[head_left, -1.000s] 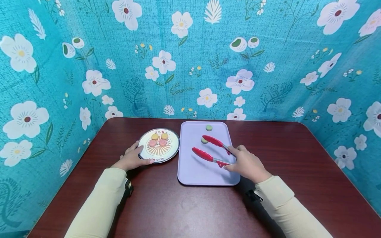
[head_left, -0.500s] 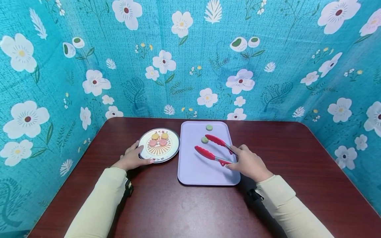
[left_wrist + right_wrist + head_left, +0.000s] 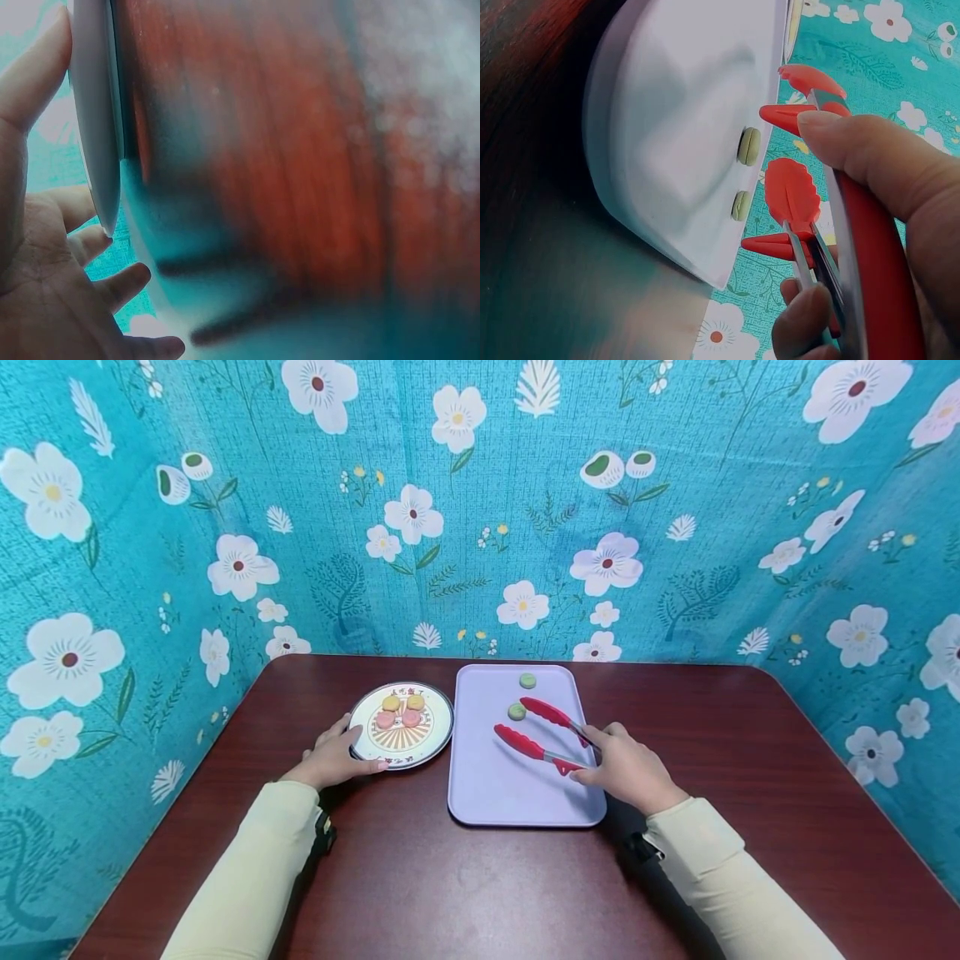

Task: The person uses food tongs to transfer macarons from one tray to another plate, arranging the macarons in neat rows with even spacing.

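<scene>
- Right hand (image 3: 633, 772): grips tongs (image 3: 551, 715), spread above the tray (image 3: 487, 785).
- Left hand (image 3: 330, 760): fingers loose, touching the plate (image 3: 435, 737) left of the tray.
- Green cookies (image 3: 517, 712): tray's far half, beyond the right hand.

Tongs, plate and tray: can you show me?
Tongs (image 3: 877, 255), right wrist view, on the red handle.
Plate (image 3: 439, 731), head view, on its white right side.
Tray (image 3: 517, 802), head view, on its bare near end.

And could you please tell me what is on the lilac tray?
Two green macarons lie on the lilac tray. In the head view, spots behind the red tongs and right hand cannot be seen.
</scene>
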The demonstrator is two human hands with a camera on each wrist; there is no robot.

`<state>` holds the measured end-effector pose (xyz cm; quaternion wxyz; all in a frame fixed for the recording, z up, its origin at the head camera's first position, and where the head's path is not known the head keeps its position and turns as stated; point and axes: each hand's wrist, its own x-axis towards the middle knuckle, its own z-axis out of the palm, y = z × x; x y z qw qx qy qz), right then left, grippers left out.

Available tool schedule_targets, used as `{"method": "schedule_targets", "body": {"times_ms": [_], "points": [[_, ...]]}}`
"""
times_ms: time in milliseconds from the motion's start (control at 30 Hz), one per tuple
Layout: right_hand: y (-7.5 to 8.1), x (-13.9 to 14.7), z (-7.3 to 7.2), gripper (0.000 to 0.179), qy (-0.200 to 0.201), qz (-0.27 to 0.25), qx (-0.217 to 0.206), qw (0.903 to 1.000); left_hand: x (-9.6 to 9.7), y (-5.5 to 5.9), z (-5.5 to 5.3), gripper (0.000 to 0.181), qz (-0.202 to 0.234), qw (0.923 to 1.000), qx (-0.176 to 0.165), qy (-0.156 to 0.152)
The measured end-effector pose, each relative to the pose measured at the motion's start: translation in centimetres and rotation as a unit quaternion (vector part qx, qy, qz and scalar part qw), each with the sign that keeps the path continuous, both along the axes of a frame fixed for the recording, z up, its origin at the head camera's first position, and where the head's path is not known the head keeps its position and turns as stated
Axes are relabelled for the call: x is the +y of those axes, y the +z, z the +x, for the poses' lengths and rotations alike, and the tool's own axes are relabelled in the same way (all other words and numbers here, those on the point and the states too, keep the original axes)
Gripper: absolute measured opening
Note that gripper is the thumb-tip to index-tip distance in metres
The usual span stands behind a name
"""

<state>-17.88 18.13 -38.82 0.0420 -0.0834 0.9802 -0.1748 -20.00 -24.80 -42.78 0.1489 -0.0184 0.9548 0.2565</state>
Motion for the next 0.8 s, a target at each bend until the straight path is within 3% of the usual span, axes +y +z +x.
{"method": "schedule_targets", "body": {"times_ms": [800], "points": [[-0.07, 0.20, -0.85, 0.080, 0.005, 0.010, 0.005, 0.9999, 0.13, 0.30, 0.23, 0.106, 0.000, 1.0000, 0.002, -0.003]]}}
